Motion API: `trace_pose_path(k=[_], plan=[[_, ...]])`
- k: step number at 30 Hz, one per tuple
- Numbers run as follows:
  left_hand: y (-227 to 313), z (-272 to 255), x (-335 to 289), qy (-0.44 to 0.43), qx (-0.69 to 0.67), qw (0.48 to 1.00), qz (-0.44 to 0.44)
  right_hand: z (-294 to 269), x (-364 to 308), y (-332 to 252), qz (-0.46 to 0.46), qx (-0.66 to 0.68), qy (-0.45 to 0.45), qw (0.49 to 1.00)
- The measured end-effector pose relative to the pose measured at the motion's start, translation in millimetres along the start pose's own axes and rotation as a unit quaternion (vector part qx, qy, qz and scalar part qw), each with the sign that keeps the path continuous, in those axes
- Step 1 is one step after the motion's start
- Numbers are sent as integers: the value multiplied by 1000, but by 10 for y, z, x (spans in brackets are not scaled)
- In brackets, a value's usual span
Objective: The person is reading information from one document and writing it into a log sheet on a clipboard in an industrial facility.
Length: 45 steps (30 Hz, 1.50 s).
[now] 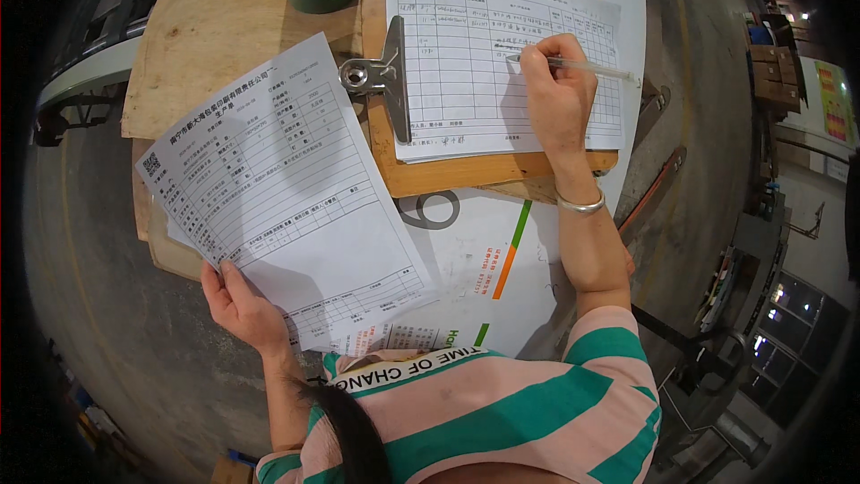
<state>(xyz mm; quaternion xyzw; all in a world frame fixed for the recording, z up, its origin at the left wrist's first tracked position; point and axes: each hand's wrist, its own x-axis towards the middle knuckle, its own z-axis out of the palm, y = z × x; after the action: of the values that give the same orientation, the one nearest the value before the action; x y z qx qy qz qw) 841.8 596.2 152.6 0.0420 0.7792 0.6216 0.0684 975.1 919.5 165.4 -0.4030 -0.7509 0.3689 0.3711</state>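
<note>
On the plywood board I see my wooden clipboard with its ruled form, my left hand pinching a loose printed sheet beside it, my right hand closed round a clear pen touching the form

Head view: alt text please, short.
A person's right hand writes with a pen on a form clipped to a wooden clipboard, while the left hand holds a printed sheet beside it.
</note>
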Motion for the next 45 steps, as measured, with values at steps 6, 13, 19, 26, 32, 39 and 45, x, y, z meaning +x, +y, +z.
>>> trace_pose_path(k=[6, 13, 19, 26, 32, 39, 45], plan=[[2, 10, 7, 2, 1, 1000, -1, 4, -3, -4, 17, -3, 9, 1000], [39, 12, 1, -8, 12, 1000, -7, 4, -6, -35, 11, -4, 3, 1000], [30, 13, 1, 1, 11, 1000, -15, 6, -7, -10, 1, -23, 5, 1000], [10, 8, 2, 3, 1, 1000, -13, -2, 0, 13, 0, -17, 9, 1000], [3, 4, 4, 14, 8, 1000, -20, 10, -3, -27, 19, -18, 22, 999], [-6, -13, 0, 2, 6, 1000, -13, 8, -5, -34, 3, -35, 11, 999], [13, 5, 2, -4, -2, 1000, -15, 0, -4, -24, -4, -33, 11, 999]])
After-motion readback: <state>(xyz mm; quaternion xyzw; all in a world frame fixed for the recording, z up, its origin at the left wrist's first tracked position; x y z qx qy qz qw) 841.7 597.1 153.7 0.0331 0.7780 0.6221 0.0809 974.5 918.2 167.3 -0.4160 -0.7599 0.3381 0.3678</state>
